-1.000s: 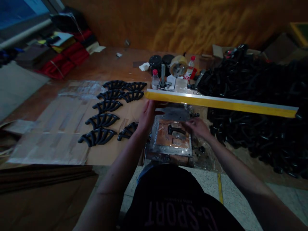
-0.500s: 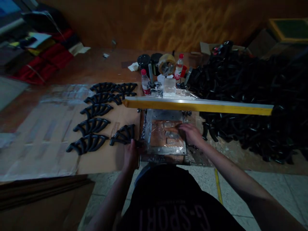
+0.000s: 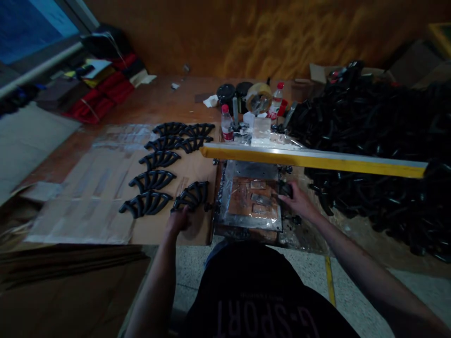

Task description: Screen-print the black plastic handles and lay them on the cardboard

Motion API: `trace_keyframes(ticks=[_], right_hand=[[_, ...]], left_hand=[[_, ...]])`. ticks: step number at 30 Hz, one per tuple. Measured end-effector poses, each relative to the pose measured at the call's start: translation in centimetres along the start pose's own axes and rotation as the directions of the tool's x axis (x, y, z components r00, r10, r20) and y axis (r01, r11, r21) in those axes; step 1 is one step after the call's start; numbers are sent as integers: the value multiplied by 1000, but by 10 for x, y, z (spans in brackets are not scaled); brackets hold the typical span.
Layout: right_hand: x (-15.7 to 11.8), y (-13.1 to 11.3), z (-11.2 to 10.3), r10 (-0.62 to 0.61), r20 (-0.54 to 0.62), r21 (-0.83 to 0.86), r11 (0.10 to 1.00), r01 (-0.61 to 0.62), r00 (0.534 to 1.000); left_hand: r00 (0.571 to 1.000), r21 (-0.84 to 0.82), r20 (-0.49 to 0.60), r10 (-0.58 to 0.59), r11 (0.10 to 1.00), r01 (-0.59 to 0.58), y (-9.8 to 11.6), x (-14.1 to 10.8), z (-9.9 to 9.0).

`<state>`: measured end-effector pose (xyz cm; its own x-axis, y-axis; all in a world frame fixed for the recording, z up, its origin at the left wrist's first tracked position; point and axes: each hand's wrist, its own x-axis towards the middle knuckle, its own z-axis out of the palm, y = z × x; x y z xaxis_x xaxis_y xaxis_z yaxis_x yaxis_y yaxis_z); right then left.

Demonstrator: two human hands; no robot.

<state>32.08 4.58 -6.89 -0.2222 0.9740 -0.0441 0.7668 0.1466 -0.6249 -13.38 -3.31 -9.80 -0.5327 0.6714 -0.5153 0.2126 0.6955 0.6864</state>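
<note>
The left hand [image 3: 179,219] touches the near edge of a fan of curved black pieces [image 3: 193,193]; whether its fingers grip one cannot be told. The right hand [image 3: 299,202] has its fingers curled against a dark rounded piece [image 3: 285,188], just right of a metal plate [image 3: 246,220]; the grip is too dim to judge. A wooden inset [image 3: 238,206] lies within the plate. Left, more black fans rest on a cardboard sheet [image 3: 192,165]. Over the plate's far side runs a yellow-edged bar [image 3: 310,160]. A heap of black pieces [image 3: 359,126] covers the table's [image 3: 172,101] right side.
</note>
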Motion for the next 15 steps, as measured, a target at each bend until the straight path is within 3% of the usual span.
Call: trace_keyframes(ticks=[2, 4, 7, 10, 12, 15], right_hand=[[9, -36, 17, -128, 30, 96, 988, 125, 991], [18, -58, 32, -269, 58, 87, 961, 264, 961], [27, -67, 50, -348, 99, -131, 924, 358, 932], [29, -68, 56, -373, 141, -365, 842, 399, 917], [27, -68, 53, -411, 146, -417, 799, 433, 900], [24, -59, 31, -371, 30, -381, 854, 353, 928]], left_hand=[[996, -8, 89, 32, 999, -31, 28, -4, 5], [970, -115, 163, 182, 980, -164, 71, -15, 14], [863, -316, 143, 485, 849, -424, 148, -43, 31], [757, -478, 98, 646, 698, -534, 207, -78, 41], [722, -519, 99, 684, 655, -549, 223, -96, 44], [710, -504, 123, 693, 660, -557, 211, -110, 44]])
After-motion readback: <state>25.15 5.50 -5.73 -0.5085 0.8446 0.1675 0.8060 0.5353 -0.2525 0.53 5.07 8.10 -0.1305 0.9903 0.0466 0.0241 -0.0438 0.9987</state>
